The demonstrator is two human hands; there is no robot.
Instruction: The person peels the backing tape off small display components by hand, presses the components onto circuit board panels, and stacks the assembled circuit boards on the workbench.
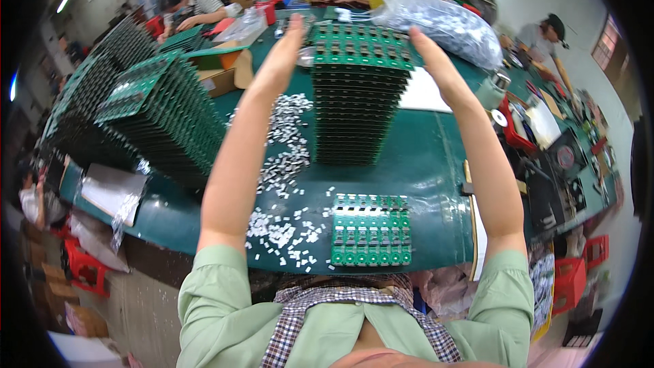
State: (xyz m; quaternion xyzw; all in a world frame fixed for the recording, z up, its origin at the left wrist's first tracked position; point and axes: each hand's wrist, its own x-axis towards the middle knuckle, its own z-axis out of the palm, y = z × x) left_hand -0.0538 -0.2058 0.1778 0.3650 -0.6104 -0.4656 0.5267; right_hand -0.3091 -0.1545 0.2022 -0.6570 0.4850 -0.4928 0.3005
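A tall stack of green circuit boards (357,105) stands on the table in front of me. My left hand (286,54) is raised at the left of its top, with the fingers stretched out. Across from it, my right hand (432,58) is held the same way close to the top right edge; whether either palm touches the boards I cannot tell. Nearer to me, a single circuit board panel (371,230) lies flat by the table's front edge. Many small white pieces (283,153) are scattered to the left of the stack and of that panel.
More circuit board stacks (160,112) lean at the left, beside an open cardboard box (228,71). A large plastic bag (443,24) lies behind the stack. A white sheet (426,90), a metal flask (496,87) and a red tray (516,126) are at the right. Several people work around.
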